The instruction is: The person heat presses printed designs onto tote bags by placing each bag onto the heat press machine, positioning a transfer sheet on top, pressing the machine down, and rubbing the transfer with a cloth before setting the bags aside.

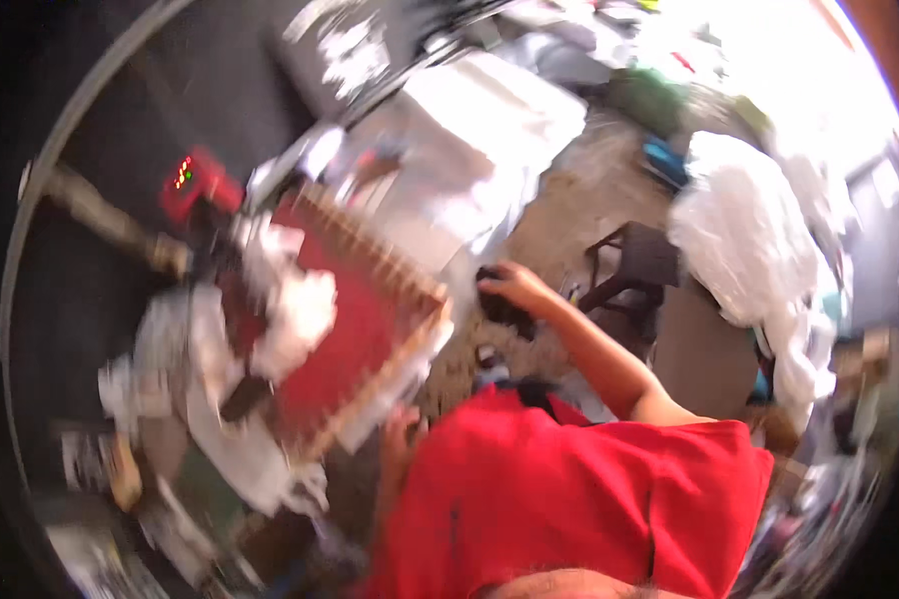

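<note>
My right hand point(512, 284) reaches out ahead of my body, fingers closed over a small black object point(507, 314). Motion blur hides what kind of thing it is. My left hand point(402, 427) hangs low beside my red top, close to the near corner of a red-surfaced table point(355, 349) with a light, ridged edge. Its fingers are smeared, so I cannot make out whether they hold anything. Crumpled whitish cloth point(295, 314) lies on the left part of the red surface.
A dark stool point(634, 265) stands on the worn floor point(589, 195) to the right. Beyond it sits a large white plastic bag point(744, 235). A pale sheet-covered table point(489, 110) lies ahead. A red device with lit digits point(198, 185) is at the far left.
</note>
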The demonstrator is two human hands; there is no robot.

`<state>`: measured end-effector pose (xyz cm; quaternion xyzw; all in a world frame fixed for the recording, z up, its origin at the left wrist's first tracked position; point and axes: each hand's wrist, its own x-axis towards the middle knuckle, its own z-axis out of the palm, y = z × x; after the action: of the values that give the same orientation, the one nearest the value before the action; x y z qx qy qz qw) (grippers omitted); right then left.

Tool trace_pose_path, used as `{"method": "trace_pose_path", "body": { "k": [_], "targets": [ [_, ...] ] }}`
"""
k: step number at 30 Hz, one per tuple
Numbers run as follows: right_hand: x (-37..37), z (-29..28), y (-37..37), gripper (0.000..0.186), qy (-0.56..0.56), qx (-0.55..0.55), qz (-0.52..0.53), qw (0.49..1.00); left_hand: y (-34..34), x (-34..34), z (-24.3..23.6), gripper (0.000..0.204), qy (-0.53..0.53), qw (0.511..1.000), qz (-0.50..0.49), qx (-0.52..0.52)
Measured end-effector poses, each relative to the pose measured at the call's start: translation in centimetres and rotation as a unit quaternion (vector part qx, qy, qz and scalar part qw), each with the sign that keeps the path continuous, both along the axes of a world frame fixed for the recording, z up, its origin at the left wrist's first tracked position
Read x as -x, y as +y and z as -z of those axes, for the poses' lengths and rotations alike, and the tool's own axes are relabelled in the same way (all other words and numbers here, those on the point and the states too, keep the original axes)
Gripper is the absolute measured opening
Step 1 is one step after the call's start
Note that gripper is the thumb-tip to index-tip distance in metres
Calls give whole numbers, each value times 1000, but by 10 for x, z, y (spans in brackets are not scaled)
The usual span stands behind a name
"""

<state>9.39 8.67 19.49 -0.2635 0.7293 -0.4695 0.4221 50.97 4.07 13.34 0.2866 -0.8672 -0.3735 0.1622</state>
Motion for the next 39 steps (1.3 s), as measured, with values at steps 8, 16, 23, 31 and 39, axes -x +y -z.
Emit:
{"method": "trace_pose_path", "body": {
  "k": [8, 16, 23, 31, 39],
  "targets": [
    [-36, 3, 42, 42, -99, -90, -145, 980, -6, 22, -34, 67, -145, 979, -84, 119],
    [-71, -8, 13, 40, -131, -128, -219, 958, -6, 34, -33, 77, -140, 969, -172, 107],
    [-133, -27, -22, 44, -85, -57, -350, 931, 2, 36, -25, 84, -189, 954, -199, 117],
    [-210, -44, -84, 36, 192, 170, -504, 825, 15, 35, -25, 75, -193, 952, -212, 109],
    [-254, 26, -229, 35, 511, 269, -352, 737, 3, 20, -43, 69, -143, 960, -239, 28]
  ]
}}
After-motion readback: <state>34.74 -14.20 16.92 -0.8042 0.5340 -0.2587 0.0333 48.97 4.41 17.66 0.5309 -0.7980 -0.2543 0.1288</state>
